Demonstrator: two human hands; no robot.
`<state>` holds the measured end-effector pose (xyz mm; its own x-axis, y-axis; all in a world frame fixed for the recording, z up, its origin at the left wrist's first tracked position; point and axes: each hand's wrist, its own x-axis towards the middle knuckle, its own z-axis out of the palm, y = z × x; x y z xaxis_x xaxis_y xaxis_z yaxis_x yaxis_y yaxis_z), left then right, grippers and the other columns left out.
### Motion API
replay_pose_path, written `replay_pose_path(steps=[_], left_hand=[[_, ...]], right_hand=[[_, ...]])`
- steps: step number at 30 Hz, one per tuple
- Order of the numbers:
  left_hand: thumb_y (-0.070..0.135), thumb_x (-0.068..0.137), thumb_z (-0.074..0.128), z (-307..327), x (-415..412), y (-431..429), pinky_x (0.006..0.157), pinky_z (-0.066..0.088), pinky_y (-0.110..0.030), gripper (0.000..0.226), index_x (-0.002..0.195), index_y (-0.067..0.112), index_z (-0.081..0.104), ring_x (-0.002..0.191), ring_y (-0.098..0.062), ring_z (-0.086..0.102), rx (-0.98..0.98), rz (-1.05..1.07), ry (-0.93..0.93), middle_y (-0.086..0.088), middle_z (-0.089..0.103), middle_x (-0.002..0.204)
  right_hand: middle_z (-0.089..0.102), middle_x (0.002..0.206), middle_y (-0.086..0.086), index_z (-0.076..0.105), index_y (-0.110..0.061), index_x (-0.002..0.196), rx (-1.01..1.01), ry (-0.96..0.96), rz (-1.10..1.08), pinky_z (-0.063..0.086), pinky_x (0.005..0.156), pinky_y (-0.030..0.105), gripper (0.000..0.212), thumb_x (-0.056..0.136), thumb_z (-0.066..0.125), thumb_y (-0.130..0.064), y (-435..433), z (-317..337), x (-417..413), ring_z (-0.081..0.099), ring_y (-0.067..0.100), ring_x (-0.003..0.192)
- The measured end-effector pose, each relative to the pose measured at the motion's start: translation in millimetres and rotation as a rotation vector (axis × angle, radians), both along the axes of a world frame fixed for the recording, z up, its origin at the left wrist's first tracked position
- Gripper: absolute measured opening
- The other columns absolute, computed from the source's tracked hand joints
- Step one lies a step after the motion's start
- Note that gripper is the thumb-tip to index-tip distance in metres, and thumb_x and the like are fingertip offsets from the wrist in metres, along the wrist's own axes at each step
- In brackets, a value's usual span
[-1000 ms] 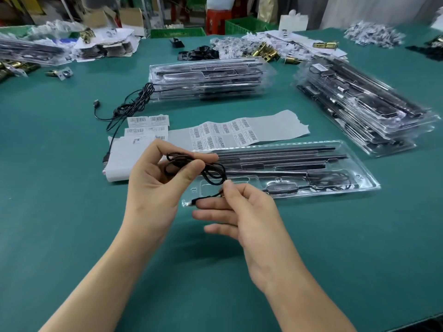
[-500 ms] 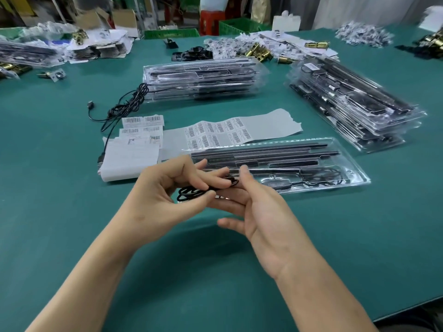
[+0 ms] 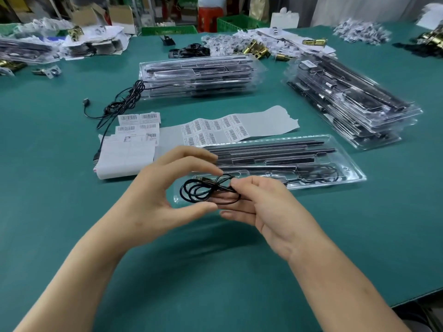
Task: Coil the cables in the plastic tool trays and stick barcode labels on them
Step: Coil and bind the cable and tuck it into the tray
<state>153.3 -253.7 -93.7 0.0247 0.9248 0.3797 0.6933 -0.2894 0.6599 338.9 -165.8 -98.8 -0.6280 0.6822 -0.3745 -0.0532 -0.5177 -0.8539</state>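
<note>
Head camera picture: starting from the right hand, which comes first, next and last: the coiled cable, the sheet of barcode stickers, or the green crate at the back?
From the right hand:
1. Coiled cable, pinched in its fingertips, just left of it.
2. Sheet of barcode stickers, lying flat on the table beyond the open tray.
3. Green crate, past the table's far edge.

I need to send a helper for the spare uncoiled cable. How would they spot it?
On the green table, find the far middle stack of clear trays. At its left end a loose black cable sprawls toward the label sheets. Unlike the coiled cable between the hands, it lies tangled and unheld.
</note>
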Motion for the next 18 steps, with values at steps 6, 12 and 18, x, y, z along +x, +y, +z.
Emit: replay_pose_path(steps=[6, 12, 18], left_hand=[[0.067, 0.078, 0.068, 2, 7, -3, 0.094, 0.053, -0.030, 0.059, 0.131, 0.046, 0.055, 0.111, 0.007, 0.063, -0.174, 0.054, 0.246, 0.031, 0.066, 0.120], [0.050, 0.098, 0.055, 8, 19, -1, 0.078, 0.056, -0.038, 0.044, 0.137, 0.030, 0.053, 0.096, -0.014, 0.065, -0.119, 0.057, 0.507, 0.013, 0.069, 0.113], [0.041, 0.099, 0.043, 5, 25, -5, 0.084, 0.049, -0.031, 0.061, 0.153, 0.014, 0.040, 0.098, -0.020, 0.061, -0.195, 0.054, 0.652, -0.001, 0.058, 0.120]], right_hand=[[0.079, 0.088, 0.016, 0.057, -0.008, 0.092, 0.071, -0.039, 0.017, 0.062, 0.063, 0.027, 0.015, 0.106, 0.055, -0.014, -1, -3, 0, 0.079, 0.023, 0.079], [0.080, 0.087, 0.011, 0.060, -0.009, 0.094, 0.104, -0.078, -0.009, 0.064, 0.071, 0.031, 0.013, 0.105, 0.057, -0.018, 0, -4, 3, 0.078, 0.020, 0.080], [0.080, 0.085, 0.004, 0.057, -0.016, 0.118, 0.186, -0.117, -0.042, 0.064, 0.067, 0.033, 0.013, 0.105, 0.057, -0.016, -3, -8, 0, 0.077, 0.015, 0.076]])
